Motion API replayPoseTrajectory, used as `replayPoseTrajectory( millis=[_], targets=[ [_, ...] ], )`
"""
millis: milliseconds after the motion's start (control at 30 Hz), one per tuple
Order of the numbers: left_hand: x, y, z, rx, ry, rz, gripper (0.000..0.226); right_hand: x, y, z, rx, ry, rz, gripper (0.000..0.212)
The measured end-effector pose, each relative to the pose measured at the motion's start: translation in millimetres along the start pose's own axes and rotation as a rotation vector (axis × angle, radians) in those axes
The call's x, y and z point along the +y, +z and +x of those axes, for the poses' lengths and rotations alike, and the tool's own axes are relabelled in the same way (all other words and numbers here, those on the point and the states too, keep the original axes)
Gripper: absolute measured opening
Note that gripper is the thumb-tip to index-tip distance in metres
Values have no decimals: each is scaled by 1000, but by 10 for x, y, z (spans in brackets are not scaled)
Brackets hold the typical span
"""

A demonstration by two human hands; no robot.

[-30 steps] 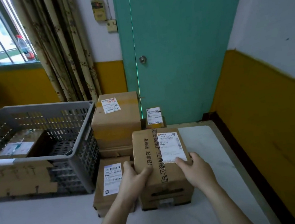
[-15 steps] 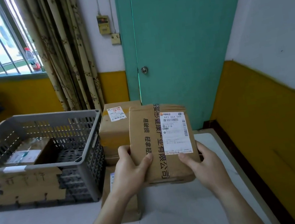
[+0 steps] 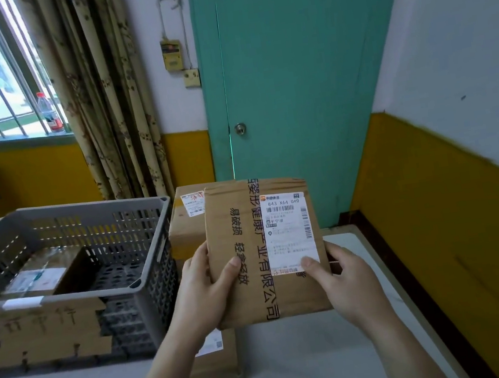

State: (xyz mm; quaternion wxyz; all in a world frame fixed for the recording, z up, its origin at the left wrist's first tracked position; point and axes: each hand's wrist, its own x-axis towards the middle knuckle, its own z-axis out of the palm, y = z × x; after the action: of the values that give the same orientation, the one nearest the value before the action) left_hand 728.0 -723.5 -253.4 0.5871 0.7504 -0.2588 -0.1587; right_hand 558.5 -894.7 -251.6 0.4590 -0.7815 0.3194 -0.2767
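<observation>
The pale table [image 3: 299, 371] spreads beneath the grip on the parcel [image 3: 233, 223] and runs to the wall on the right. Left of the grip stands a grey crate [image 3: 161, 297]. Just below the grip, under the left wrist, lies a flat box [image 3: 217, 369]. Behind the grip sits a carton [image 3: 184, 233], its base hidden.

White shipping label [image 3: 289, 231] on the carton [image 3: 226, 224] is reading "843 X64 049" under the header 申通快递, barcodes sitting beside it. The carton face is carrying printed 易破损 and 轻拿轻放. Its tape [image 3: 267, 285] is showing 健康产业有限公司. Handwriting on the cardboard sign [image 3: 41, 333] fronting the crate [image 3: 62, 212] is proving illegible.
</observation>
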Motion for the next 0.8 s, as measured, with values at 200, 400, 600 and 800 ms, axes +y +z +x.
replayPoseTrajectory(
  millis=[200, 400, 600, 800],
  targets=[
    [56, -36, 33, -11, -57, -73, 45, -111, 36, 71, 74, 2, 31, 22],
    [25, -107, 37, -23, -10, -11, 35, -102, 72, 102, 72, -6, 29, 24],
    [149, -195, 89, -1, 123, 99, 59, -227, 60, 117, 70, -72, -32, 22],
    [155, -205, 40, -58, 48, -91, 73, -287, 21, 89, 67, -34, 39, 39]
  ],
)
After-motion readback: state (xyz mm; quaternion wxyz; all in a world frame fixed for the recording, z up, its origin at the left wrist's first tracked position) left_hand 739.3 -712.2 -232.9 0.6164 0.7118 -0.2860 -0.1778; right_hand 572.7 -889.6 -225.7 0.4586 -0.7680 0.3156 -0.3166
